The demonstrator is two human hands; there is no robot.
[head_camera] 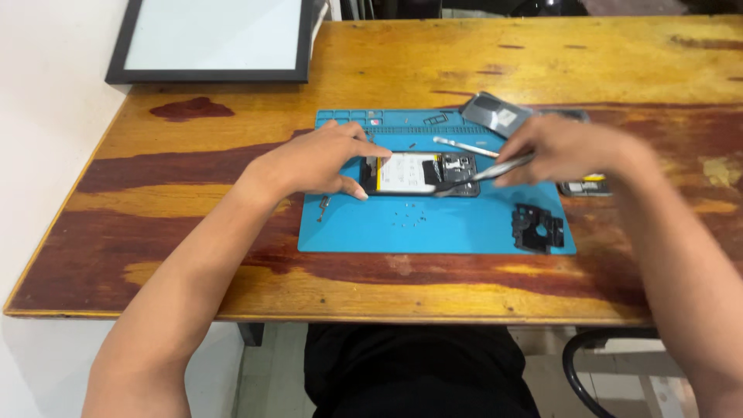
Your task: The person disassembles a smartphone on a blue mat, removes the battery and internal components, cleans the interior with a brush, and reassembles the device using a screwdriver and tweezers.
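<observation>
**Opened phone on a blue repair mat, both hands at work**

Nearest the camera, the front edge of the wooden table (433,298) runs across the view, with dark clothing below it. Both forearms reach over that edge onto the blue repair mat (464,228).

On the near part of the mat lies a scatter of tiny screws (408,219), and towards its right corner a black plastic inner cover (536,227) lies flat, apart from everything else.

In the middle of the mat is the opened smartphone (422,174), lying flat with its back off, so that the pale battery and the dark circuit board at its right end show. The left hand (313,164) rests on the phone's left end, fingers curled narrowly around that end, the thumb on the near edge and the fingertips over the far edge, holding it down. The right hand (565,149) comes in from the right, its fingers pinched closed on metal tweezers (484,174) whose tips touch the phone near the circuit board.

Just beyond the phone a thin silver tool (464,146) lies on the mat. Farther right, a grey phone back cover (495,113) rests tilted over the mat's far edge, and another dark device (586,186) peeks out beneath the right hand.

At the far left corner of the table lies a black-framed panel (213,39).
</observation>
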